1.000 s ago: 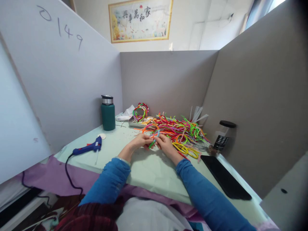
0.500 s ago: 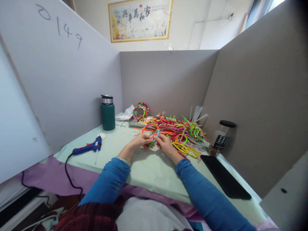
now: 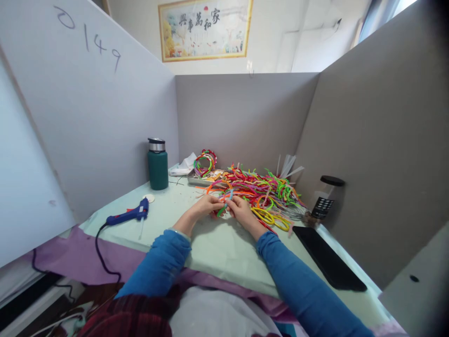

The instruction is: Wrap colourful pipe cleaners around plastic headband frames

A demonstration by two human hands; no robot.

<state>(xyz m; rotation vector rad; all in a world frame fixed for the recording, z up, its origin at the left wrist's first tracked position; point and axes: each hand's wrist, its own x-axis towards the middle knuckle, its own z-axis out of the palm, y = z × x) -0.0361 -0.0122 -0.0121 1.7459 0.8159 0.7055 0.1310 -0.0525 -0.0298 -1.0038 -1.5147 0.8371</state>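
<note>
A ring of coloured pipe cleaners (image 3: 231, 192), with orange, light blue and green parts, is held upright over the table between my two hands. My left hand (image 3: 205, 207) pinches its near left side, fingertips pressed together. On the other side, my right hand (image 3: 241, 210) grips the ring close to the blue and green stretch. The fingertips of both hands almost meet and partly hide the ring's lower part. Just behind lies a heaped pile of loose pipe cleaners (image 3: 257, 182) in red, pink, green and orange. Yellow hoops (image 3: 264, 216) rest beside my right hand.
To the left are a blue glue gun (image 3: 124, 215) with its cord and a green bottle (image 3: 158, 168). Finished rings (image 3: 204, 164) stand on a metal tray (image 3: 195, 181) at the back. A lidded jar (image 3: 324, 199) and a flat black device (image 3: 329, 257) sit right. Grey partitions (image 3: 245, 117) surround the table.
Both hands stay almost in place on the ring. The green part under the fingers has shifted slightly; otherwise the view has barely moved.
</note>
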